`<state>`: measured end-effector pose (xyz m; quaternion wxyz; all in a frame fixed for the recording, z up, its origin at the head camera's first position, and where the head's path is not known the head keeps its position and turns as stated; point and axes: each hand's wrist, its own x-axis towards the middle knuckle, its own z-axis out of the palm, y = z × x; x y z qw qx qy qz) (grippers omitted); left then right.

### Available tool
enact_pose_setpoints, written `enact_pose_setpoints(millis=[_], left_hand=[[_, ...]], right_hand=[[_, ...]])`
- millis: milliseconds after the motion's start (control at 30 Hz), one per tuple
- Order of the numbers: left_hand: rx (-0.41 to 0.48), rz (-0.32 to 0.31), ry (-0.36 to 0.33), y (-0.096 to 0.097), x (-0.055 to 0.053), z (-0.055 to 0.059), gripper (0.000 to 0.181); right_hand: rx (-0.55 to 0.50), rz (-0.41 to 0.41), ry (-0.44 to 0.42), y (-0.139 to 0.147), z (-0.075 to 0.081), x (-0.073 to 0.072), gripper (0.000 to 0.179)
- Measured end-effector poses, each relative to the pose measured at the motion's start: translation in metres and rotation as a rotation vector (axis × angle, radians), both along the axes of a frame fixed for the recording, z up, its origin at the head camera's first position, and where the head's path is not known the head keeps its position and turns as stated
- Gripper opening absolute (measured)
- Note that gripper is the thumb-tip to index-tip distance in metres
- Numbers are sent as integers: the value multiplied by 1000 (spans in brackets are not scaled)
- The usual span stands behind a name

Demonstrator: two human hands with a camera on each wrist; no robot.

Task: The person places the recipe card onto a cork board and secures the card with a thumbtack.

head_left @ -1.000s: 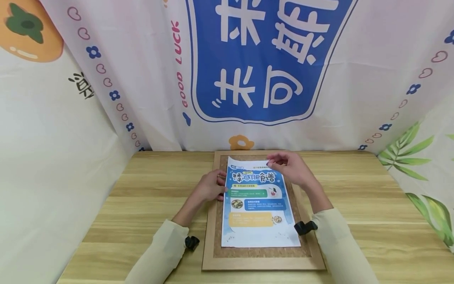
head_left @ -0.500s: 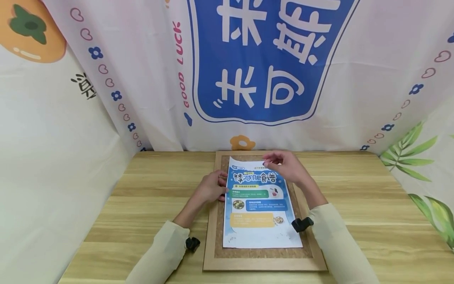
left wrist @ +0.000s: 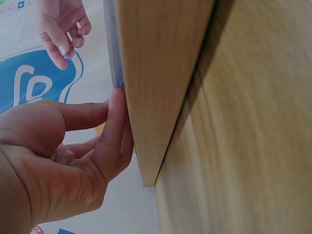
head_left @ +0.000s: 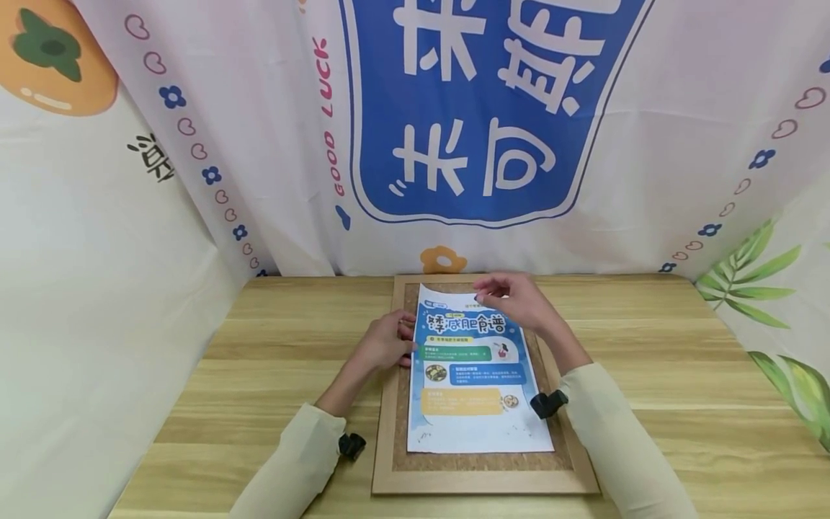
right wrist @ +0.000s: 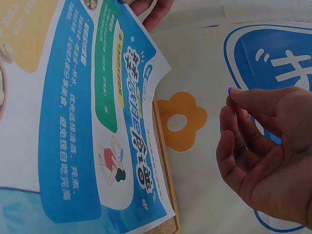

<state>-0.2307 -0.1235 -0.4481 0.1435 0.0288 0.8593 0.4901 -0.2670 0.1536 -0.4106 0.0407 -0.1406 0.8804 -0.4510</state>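
A printed blue-and-white paper poster [head_left: 480, 435] lies over a wood-framed cork board [head_left: 480, 483], its top left corner lifting a little. My left hand [head_left: 387, 340] is at the poster's left edge, pinching it between thumb and fingers beside the wooden frame [left wrist: 156, 73]. Above the poster's top edge, my right hand [head_left: 519, 301] pinches a tiny purple pushpin [right wrist: 230, 90], mostly hidden by thumb and finger. The right wrist view shows this hand [right wrist: 273, 151] apart from the paper, its other fingers curled.
The board lies on a wood-grain table [head_left: 259, 375], its far edge close to a printed cloth backdrop [head_left: 285, 180]. A black wrist camera [head_left: 548, 404] on the right overlaps the poster's right edge in the head view; another wrist camera [head_left: 351, 446] sits left of the board.
My right hand has shifted left along the poster's top edge, still pinching the pushpin. My left hand has kept its place at the left edge.
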Motion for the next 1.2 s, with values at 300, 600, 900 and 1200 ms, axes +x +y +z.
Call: enact_pose_setpoints(millis=[300, 600, 900, 1200], left_hand=[[-4, -1, 4, 0, 1, 1, 48], [-22, -3, 14, 1, 2, 2, 47], [-39, -7, 26, 0, 1, 1, 49], [-53, -13, 29, 0, 0, -1, 49]], right_hand=[[20, 30, -6, -11, 2, -9, 25], [34, 50, -14, -22, -1, -18, 28], [3, 50, -66, -29, -8, -27, 30], [-8, 47, -136, -31, -20, -35, 32]])
